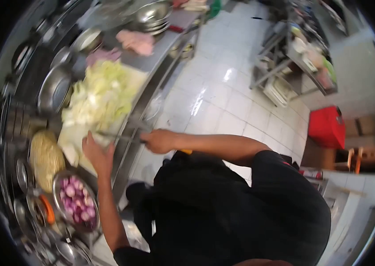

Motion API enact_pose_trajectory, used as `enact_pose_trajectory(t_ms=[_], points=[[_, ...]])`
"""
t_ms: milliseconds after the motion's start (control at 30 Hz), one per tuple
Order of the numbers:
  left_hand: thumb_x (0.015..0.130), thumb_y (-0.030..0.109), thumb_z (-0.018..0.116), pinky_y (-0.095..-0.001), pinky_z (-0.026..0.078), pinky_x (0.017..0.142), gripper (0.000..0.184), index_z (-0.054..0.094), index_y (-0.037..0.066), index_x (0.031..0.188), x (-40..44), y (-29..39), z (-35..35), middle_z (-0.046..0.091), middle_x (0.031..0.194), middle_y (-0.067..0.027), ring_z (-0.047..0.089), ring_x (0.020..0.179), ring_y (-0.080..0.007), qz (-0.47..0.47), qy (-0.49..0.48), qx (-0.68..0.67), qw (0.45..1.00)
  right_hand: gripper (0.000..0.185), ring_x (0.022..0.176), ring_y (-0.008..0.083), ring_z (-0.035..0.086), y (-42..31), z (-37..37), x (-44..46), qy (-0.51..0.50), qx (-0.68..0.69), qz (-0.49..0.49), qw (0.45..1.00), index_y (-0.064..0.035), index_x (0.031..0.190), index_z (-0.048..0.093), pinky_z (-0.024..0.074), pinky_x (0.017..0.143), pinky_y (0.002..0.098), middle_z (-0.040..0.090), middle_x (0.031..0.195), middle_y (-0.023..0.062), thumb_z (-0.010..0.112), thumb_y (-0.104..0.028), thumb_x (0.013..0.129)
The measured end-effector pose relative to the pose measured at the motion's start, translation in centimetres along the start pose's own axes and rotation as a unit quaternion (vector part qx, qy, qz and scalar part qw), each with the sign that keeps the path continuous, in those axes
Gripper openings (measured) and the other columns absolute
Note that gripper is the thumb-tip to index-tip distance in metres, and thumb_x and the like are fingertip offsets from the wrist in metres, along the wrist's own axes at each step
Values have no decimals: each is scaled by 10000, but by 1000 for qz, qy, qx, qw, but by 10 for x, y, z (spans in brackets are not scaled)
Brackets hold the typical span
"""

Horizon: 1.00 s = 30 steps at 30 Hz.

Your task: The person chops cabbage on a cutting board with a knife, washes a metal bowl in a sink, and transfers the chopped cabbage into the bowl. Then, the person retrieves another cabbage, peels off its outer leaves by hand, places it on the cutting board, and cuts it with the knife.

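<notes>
My right hand (160,141) is closed around the handle of a knife (123,138), whose blade points left over the cutting board (135,80). On the board's near end, my left hand (98,154) has its thumb and fingers apart, beside the blade's tip and close to a pale piece of cabbage (70,153). Whether its fingertips touch the cabbage is blurred. A large heap of chopped cabbage (101,95) covers the far part of the board.
Left of the board are a metal bowl (54,88) and a wrapped yellowish bundle (45,159). Peeled purple onions (77,199) fill a metal bowl nearer me. Pink cloths (136,42) and stacked bowls (154,17) sit farther along. A red bin (327,126) stands across the tiled floor.
</notes>
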State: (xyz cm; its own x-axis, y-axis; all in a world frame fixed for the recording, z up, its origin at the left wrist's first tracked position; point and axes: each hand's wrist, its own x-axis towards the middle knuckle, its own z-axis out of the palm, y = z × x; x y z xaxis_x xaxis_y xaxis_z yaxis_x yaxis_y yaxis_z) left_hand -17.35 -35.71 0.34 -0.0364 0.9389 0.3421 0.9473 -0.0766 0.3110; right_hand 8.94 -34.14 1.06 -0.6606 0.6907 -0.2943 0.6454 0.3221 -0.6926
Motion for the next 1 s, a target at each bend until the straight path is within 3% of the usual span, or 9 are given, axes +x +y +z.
enact_pose_trajectory(t_ms=[67,233,333,367,467,500,600,1000], points=[[662,301,758,-501,251,1052,872,345,-41,1349,-10,-38,28,374,1324,-290,340,1235,-436,67,77,-28,994,213,764,449,594,12,7,6,20,12,-45,999,-49,1046,471,463,681,516,606,784,252,461,-185,882],[649,188,744,-422,365,970,640,440,-38,1165,-6,-44,30,452,1137,-230,435,1094,-389,-54,99,-198,974,187,783,474,573,-8,-20,-2,26,3,-51,998,-59,1057,447,433,685,541,610,779,253,486,-119,884],[645,175,738,-397,395,946,633,441,-31,1164,-2,-38,27,446,1166,-222,454,1091,-379,-89,116,-172,974,214,750,483,567,-39,-33,-11,19,-4,-5,1000,-57,1089,436,427,695,555,608,743,259,485,-119,890],[642,178,735,-394,394,950,633,442,-29,1163,-2,-38,29,447,1168,-215,452,1096,-374,-99,121,-176,972,324,737,473,574,-45,-36,-11,13,-28,1,1000,-78,1216,414,429,692,551,599,712,265,473,-118,901],[636,188,729,-381,394,959,638,443,-19,1168,-4,-28,20,446,1177,-197,448,1112,-363,-99,128,-166,973,464,719,466,579,-70,-49,-18,9,-62,-1,998,-108,1349,339,429,687,549,594,692,266,466,-105,902],[634,192,727,-376,394,961,641,443,-15,1171,-6,-28,17,445,1182,-192,447,1116,-359,-94,127,-159,975,566,714,465,581,-75,-51,-17,-9,-68,8,998,-143,1426,253,433,698,546,596,688,265,462,-94,902],[629,202,725,-363,398,962,635,455,-6,1165,-6,-38,15,443,1190,-178,447,1124,-342,-64,129,-155,977,597,701,447,576,-84,-51,-14,-19,-104,-5,994,-210,1454,218,420,683,513,599,711,244,450,-101,915],[639,175,717,-364,406,950,569,480,-6,1123,0,-41,18,465,1166,-166,470,1106,-326,-75,124,-201,969,667,648,437,589,-107,-48,-5,-34,-199,-21,979,-164,1455,207,456,662,532,600,658,248,479,-47,857]])
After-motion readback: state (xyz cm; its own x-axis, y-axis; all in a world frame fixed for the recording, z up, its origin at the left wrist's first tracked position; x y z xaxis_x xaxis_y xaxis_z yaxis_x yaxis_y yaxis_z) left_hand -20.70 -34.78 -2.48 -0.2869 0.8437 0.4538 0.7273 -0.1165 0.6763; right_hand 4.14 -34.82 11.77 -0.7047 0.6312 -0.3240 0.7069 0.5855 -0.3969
